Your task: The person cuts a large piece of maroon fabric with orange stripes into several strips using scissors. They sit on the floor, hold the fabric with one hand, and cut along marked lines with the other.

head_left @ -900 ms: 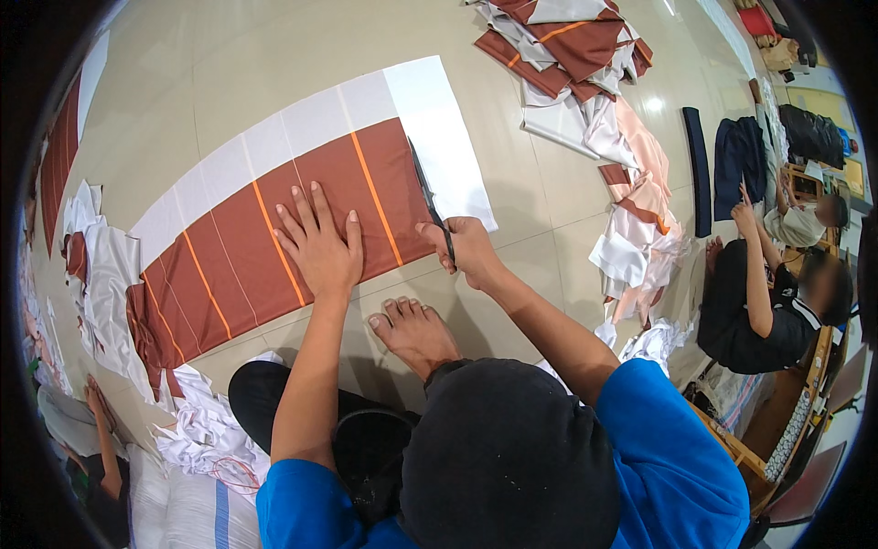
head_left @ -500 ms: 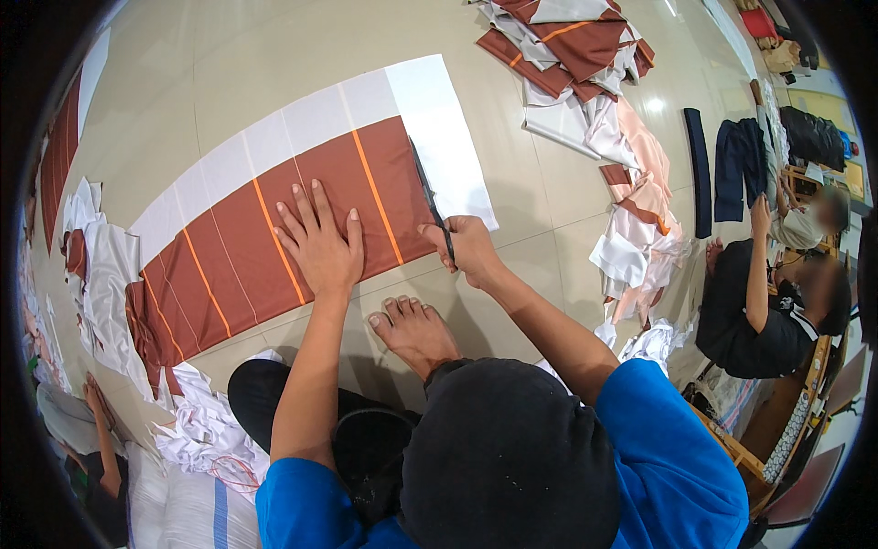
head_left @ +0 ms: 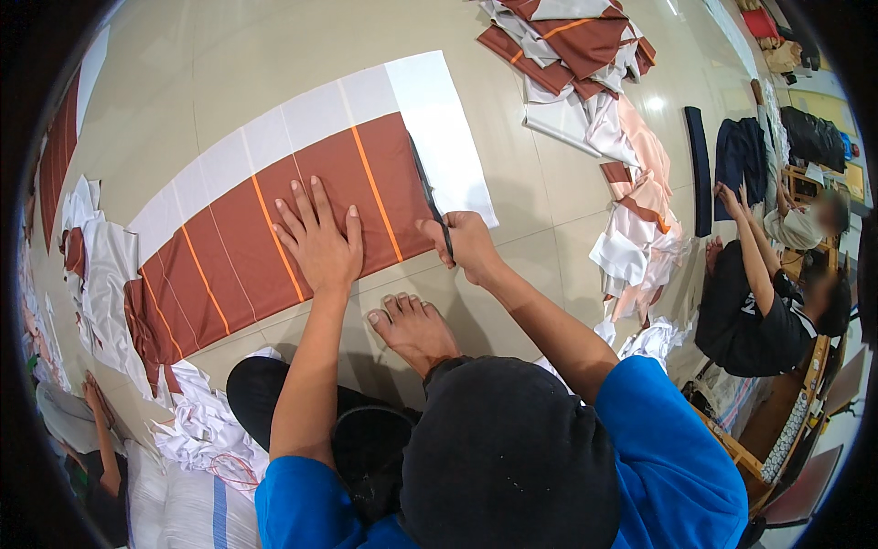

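No readable text from where I sat. The nearest I got was a small white mark (head_left: 751, 309) on the black shirt (head_left: 777, 339) of the co-worker (head_left: 721, 320) to my right, too small and blurred for me to make out.

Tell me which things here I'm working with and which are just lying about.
In use:
striped brown cloth, under the left hand
scissors, in the right hand
white fabric beside them

Seemingly just lying about:
brown-and-white fabric pile, top
peach fabric, right
white scraps, lower left
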The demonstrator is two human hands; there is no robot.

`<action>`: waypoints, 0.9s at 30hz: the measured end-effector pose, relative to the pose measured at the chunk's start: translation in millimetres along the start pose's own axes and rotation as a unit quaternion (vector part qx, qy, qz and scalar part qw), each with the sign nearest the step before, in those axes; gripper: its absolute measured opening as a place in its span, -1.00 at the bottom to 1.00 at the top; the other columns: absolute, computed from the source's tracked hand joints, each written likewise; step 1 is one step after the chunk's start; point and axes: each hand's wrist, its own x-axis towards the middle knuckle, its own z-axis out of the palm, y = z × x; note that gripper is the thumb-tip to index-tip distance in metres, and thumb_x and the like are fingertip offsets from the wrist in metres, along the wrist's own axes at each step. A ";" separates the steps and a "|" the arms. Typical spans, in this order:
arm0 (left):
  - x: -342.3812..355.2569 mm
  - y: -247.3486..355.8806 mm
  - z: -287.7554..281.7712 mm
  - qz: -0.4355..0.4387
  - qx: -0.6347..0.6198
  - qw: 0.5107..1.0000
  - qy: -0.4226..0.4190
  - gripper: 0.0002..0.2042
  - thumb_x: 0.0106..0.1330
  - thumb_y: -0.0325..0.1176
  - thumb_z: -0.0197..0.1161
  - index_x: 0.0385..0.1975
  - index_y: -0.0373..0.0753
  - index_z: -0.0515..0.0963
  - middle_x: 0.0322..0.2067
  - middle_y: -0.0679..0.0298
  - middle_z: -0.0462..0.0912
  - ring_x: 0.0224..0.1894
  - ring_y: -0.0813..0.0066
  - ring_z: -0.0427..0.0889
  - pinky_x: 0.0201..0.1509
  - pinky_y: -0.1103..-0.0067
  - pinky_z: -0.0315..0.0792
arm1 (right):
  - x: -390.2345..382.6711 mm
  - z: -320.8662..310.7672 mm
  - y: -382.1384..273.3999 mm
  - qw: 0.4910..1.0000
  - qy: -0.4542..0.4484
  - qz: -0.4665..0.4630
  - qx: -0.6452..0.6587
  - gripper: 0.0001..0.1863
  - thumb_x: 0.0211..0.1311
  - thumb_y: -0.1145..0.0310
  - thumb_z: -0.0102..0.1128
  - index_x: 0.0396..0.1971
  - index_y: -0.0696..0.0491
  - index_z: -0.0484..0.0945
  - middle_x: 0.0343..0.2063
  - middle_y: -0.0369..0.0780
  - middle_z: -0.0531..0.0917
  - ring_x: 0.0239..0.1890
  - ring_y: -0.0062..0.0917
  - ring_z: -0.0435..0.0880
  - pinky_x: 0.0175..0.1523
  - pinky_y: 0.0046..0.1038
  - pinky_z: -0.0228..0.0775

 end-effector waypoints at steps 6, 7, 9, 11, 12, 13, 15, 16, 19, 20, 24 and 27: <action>0.1 0.2 0.5 -0.003 0.001 1.000 -0.003 -0.20 0.70 0.20 -0.03 0.81 -0.05 0.02 0.79 0.04 -0.06 0.79 -0.34 -0.18 0.78 -0.22 -0.29 | 10.0 1.4 -9.3 1.000 -0.002 -0.006 0.012 -0.49 0.24 0.06 0.66 -0.57 0.09 0.53 -0.72 -0.29 0.53 -0.74 -0.63 0.45 -0.64 -0.46 0.23; 0.2 -0.2 0.5 -0.002 0.001 1.000 -0.003 -0.19 0.70 0.20 -0.03 0.81 -0.05 0.01 0.79 0.04 -0.06 0.79 -0.34 -0.18 0.78 -0.22 -0.29 | 11.0 2.0 -10.4 1.000 -0.002 -0.004 0.017 -0.49 0.24 0.06 0.66 -0.56 0.09 0.53 -0.71 -0.29 0.53 -0.74 -0.63 0.45 -0.64 -0.46 0.23; 0.1 -0.4 0.8 -0.002 0.002 1.000 -0.003 -0.19 0.70 0.20 -0.02 0.81 -0.05 0.01 0.79 0.04 -0.06 0.79 -0.34 -0.19 0.78 -0.22 -0.29 | 11.8 2.5 -10.8 1.000 -0.003 -0.001 0.022 -0.50 0.25 0.07 0.66 -0.55 0.10 0.53 -0.70 -0.30 0.53 -0.74 -0.63 0.44 -0.64 -0.46 0.23; -0.2 -0.4 1.5 -0.002 0.003 1.000 -0.003 -0.19 0.70 0.20 -0.02 0.81 -0.06 0.01 0.79 0.03 -0.06 0.79 -0.33 -0.19 0.78 -0.22 -0.30 | 12.2 2.5 -10.4 1.000 -0.003 0.001 0.023 -0.51 0.26 0.08 0.65 -0.54 0.10 0.54 -0.70 -0.30 0.53 -0.73 -0.63 0.44 -0.64 -0.46 0.22; -0.2 -0.6 1.5 -0.002 0.003 1.000 -0.003 -0.19 0.70 0.20 -0.02 0.81 -0.06 0.01 0.79 0.03 -0.06 0.79 -0.33 -0.19 0.78 -0.22 -0.30 | 11.9 2.6 -10.9 1.000 -0.004 0.003 0.021 -0.51 0.26 0.09 0.65 -0.54 0.10 0.54 -0.70 -0.30 0.53 -0.73 -0.63 0.44 -0.64 -0.46 0.22; -0.2 -0.8 1.6 -0.003 0.003 1.000 -0.003 -0.19 0.70 0.20 -0.02 0.81 -0.06 0.02 0.79 0.04 -0.06 0.79 -0.33 -0.19 0.78 -0.22 -0.30 | 11.4 2.6 -11.7 1.000 -0.004 0.005 0.019 -0.52 0.26 0.10 0.66 -0.54 0.10 0.54 -0.70 -0.30 0.53 -0.73 -0.63 0.44 -0.64 -0.46 0.22; 0.1 -0.6 1.4 -0.003 0.003 1.000 -0.003 -0.19 0.70 0.20 -0.02 0.80 -0.06 0.02 0.79 0.03 -0.06 0.79 -0.34 -0.18 0.78 -0.22 -0.29 | 12.0 2.4 -10.4 1.000 -0.005 0.004 0.018 -0.52 0.27 0.12 0.66 -0.54 0.10 0.54 -0.70 -0.30 0.53 -0.73 -0.63 0.44 -0.64 -0.46 0.21; 0.2 -0.1 1.2 -0.002 0.004 1.000 -0.003 -0.19 0.70 0.20 -0.02 0.80 -0.06 0.02 0.79 0.03 -0.05 0.79 -0.34 -0.18 0.78 -0.22 -0.29 | 13.4 2.0 -7.7 1.000 -0.006 0.003 0.020 -0.53 0.27 0.13 0.66 -0.54 0.10 0.53 -0.70 -0.30 0.53 -0.73 -0.63 0.44 -0.64 -0.46 0.21; 0.6 0.4 -0.5 -0.001 0.000 1.000 -0.002 -0.20 0.70 0.19 -0.02 0.80 -0.06 0.04 0.79 0.03 -0.04 0.79 -0.34 -0.18 0.78 -0.22 -0.28 | 15.1 1.8 -5.9 1.000 -0.006 0.004 0.019 -0.53 0.26 0.14 0.66 -0.54 0.10 0.54 -0.70 -0.30 0.53 -0.73 -0.63 0.44 -0.64 -0.46 0.21; 0.7 0.6 -1.2 -0.001 -0.002 1.000 -0.002 -0.20 0.70 0.19 -0.02 0.80 -0.06 0.04 0.79 0.03 -0.04 0.78 -0.35 -0.18 0.78 -0.22 -0.28 | 15.4 1.8 -6.0 1.000 -0.006 0.005 0.018 -0.53 0.26 0.14 0.66 -0.55 0.10 0.54 -0.70 -0.30 0.53 -0.73 -0.62 0.44 -0.64 -0.46 0.20; 0.6 0.5 -2.2 0.000 -0.004 1.000 0.001 -0.20 0.70 0.19 -0.02 0.80 -0.07 0.05 0.79 0.03 -0.03 0.78 -0.35 -0.17 0.78 -0.22 -0.27 | 14.6 3.5 -13.3 1.000 -0.005 0.008 0.015 -0.54 0.27 0.12 0.66 -0.53 0.08 0.54 -0.71 -0.31 0.52 -0.74 -0.64 0.43 -0.64 -0.48 0.21; 0.7 0.2 -2.9 0.002 -0.007 1.000 0.001 -0.20 0.70 0.19 -0.02 0.80 -0.08 0.05 0.78 0.03 -0.02 0.78 -0.36 -0.17 0.78 -0.22 -0.26 | 18.6 3.5 -22.1 1.000 -0.008 0.009 0.003 -0.55 0.26 0.07 0.66 -0.48 0.06 0.58 -0.68 -0.35 0.52 -0.73 -0.68 0.44 -0.63 -0.53 0.22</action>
